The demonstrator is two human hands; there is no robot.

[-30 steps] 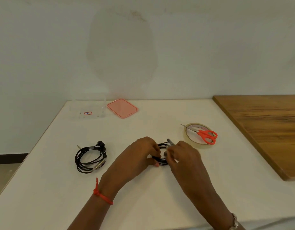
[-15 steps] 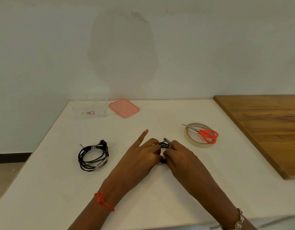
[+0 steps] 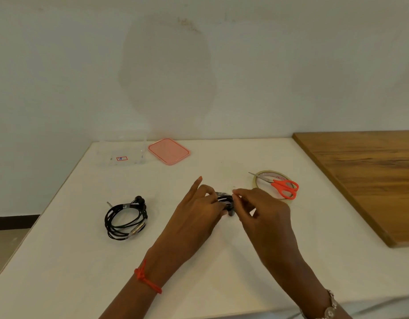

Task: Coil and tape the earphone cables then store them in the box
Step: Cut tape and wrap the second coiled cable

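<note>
Both hands meet at the middle of the white desk [image 3: 60, 261], working on a small black earphone coil [image 3: 225, 201] pinched between them. The left hand [image 3: 196, 217] grips the coil from the left side, thumb and curled fingers closed on the bundle, index finger sticking straight up and away from it. The right hand [image 3: 261, 210] comes in from the other side, fingertips pinched at the coil's top right edge; whether there is tape between those fingertips is too small to tell. Only a sliver of the black loops shows between the two hands, plus a dark tip poking out underneath. Over to the left, well apart, a second earphone coil [image 3: 126, 219] lies flat on the desk, already bundled, with pale bands around it and the earbuds at its top. At the far edge sits the clear box [image 3: 121, 155], open, and just beside it to the right the pink lid [image 3: 169, 151] lies flat. Right of the hands, the tape roll [image 3: 258, 178] lies flat with the orange-handled scissors [image 3: 284, 187] resting across it. A wooden board [image 3: 371, 176] fills the right side.
</note>
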